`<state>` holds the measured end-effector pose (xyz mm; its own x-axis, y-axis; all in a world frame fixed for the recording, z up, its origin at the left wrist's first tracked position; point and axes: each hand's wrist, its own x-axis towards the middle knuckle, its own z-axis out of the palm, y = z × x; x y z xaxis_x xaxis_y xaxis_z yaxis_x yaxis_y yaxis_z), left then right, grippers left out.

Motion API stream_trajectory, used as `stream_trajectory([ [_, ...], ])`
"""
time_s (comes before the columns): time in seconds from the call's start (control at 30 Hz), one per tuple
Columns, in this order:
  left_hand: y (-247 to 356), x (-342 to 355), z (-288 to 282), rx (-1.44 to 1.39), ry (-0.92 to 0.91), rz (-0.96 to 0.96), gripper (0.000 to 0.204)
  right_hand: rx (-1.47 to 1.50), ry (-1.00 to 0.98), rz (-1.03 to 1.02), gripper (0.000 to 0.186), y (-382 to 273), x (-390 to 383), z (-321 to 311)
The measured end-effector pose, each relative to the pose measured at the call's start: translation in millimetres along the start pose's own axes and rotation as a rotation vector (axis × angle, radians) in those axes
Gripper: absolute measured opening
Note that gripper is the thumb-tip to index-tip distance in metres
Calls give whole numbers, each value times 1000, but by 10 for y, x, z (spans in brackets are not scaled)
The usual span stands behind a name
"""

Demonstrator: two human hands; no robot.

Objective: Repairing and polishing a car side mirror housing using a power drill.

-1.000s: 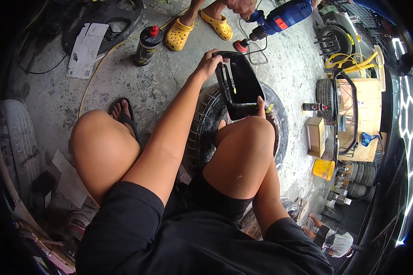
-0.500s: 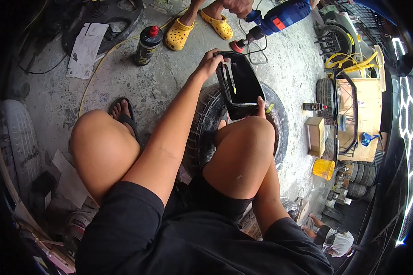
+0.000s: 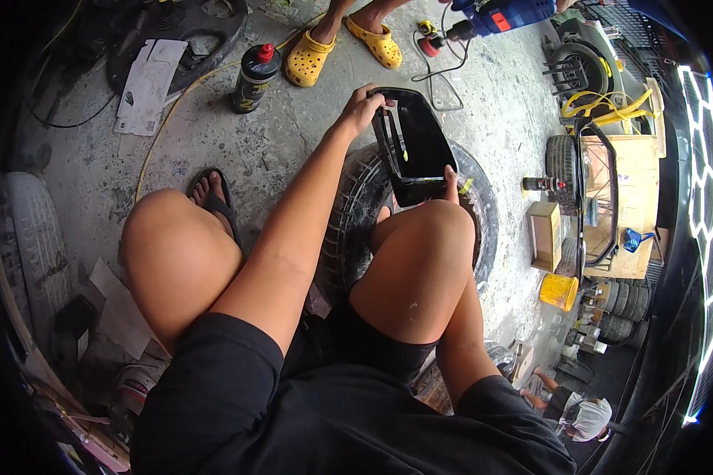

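My left hand (image 3: 360, 111) grips the upper left corner of a hollow black plastic housing (image 3: 424, 138), which has a long slot along its left side. My right hand (image 3: 451, 178) holds the housing's lower right edge, its fingers mostly hidden behind the part and my knee. The housing is tilted above a tire (image 3: 348, 222) lying on the floor between my legs. Beyond it, at the top, a blue and black power drill (image 3: 503, 16) with a red round pad (image 3: 429, 45) is held by another person, whose yellow clogs (image 3: 307, 63) show on the floor.
A black bottle (image 3: 249, 87) with red cap stands by the clogs. A cardboard sheet (image 3: 142, 95) and yellow hose (image 3: 170, 123) lie left. At right are a wooden board (image 3: 638, 182), yellow bucket (image 3: 556, 293), wooden box (image 3: 544, 245) and stacked tires. A person (image 3: 586, 419) is at lower right.
The other person's drill has moved up and right, away from the housing, and that person's front hand has left the view. My hands and the housing look unmoved.
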<state>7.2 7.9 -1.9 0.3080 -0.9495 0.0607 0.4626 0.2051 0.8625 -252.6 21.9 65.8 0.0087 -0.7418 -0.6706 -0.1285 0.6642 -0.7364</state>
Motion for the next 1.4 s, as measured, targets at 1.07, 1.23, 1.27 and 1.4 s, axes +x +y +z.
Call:
stream_trajectory([
  [1.07,2968,-1204,-70,136,-240,-166,64,-539,-496,-940,60,-1818,-1032,865],
  [1.23,3311,-1729,-136,124,-140,-306,63,-614,-826,-951,77,-1727,-975,1390],
  [1.27,3307,-1820,-181,166,-71,-264,63,-699,-837,-890,84,-1701,-1029,1450],
  [1.4,3007,-2019,-378,130,212,-182,63,-694,-790,-871,81,-1433,-969,1752],
])
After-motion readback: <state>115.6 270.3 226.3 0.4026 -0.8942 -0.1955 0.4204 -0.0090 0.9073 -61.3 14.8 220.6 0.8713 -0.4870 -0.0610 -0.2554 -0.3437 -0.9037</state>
